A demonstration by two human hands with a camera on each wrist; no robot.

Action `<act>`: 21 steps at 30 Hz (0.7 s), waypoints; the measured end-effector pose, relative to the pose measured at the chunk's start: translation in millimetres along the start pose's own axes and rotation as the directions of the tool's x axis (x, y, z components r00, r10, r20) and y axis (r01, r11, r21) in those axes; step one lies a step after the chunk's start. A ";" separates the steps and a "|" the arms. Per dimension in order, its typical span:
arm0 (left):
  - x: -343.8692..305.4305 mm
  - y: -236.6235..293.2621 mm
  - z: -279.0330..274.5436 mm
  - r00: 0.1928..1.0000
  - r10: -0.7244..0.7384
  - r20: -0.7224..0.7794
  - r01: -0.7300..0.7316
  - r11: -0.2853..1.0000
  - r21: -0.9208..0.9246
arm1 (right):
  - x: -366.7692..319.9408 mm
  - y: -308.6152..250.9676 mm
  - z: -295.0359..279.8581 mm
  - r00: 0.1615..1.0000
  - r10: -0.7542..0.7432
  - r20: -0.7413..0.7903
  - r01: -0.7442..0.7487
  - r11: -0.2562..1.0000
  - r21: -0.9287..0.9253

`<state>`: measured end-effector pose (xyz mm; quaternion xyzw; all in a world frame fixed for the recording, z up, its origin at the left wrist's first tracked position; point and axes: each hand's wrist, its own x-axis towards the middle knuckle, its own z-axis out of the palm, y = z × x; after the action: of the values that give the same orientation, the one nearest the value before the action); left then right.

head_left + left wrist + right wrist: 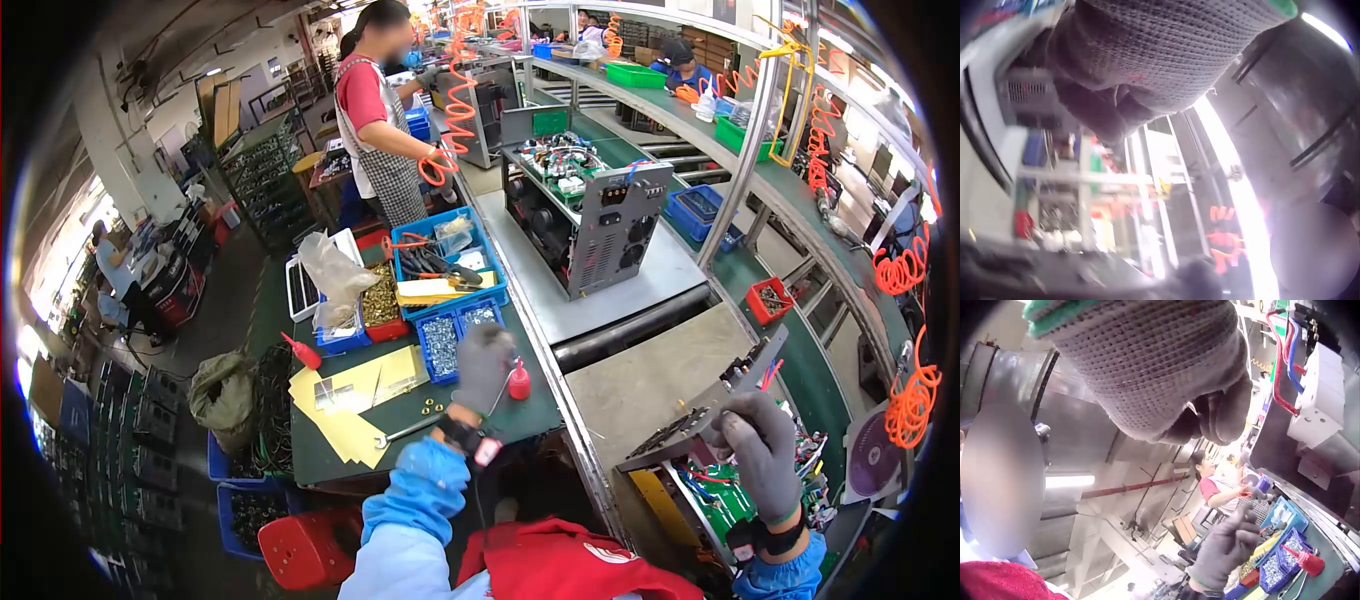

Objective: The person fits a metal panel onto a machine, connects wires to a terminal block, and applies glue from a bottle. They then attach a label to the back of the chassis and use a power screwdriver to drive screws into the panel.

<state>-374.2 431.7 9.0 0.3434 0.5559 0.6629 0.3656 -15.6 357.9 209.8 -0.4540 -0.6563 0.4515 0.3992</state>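
Note:
My gloved left hand point(485, 370) is over the green bench, beside the blue bins of small metal parts point(439, 346) and a red squeeze bottle point(519, 381). Its fingers are bent in the right wrist view, where the hand point(1225, 550) shows from outside; whether they hold anything small is hidden. Over an opened unit with a green circuit board point(712, 500) is my gloved right hand point(762, 455), its bent fingers close to the grey end panel point(670, 435). In the right wrist view the fingers point(1225, 415) curl inward; contact with the panel or a held part cannot be made out.
An open-end wrench point(410, 430), brass rings and yellow paper point(345, 425) lie on the bench. A blue tray point(480, 225) holds pliers. Another opened unit point(610, 230) stands on the conveyor ahead. A person point(380, 120) works beyond the bench; a red stool point(310, 550) is at lower left.

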 end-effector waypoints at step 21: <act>143.2 -124.8 -144.8 0.984 -0.136 0.116 -0.120 -0.022 0.993 | -5.0 -13.6 45.1 0.941 0.238 -0.240 -0.249 0.968 -0.016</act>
<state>-557.3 499.7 -128.5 0.5558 0.8285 0.0298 0.0617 -59.5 340.3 209.9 -0.5912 -0.5532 0.4250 0.4049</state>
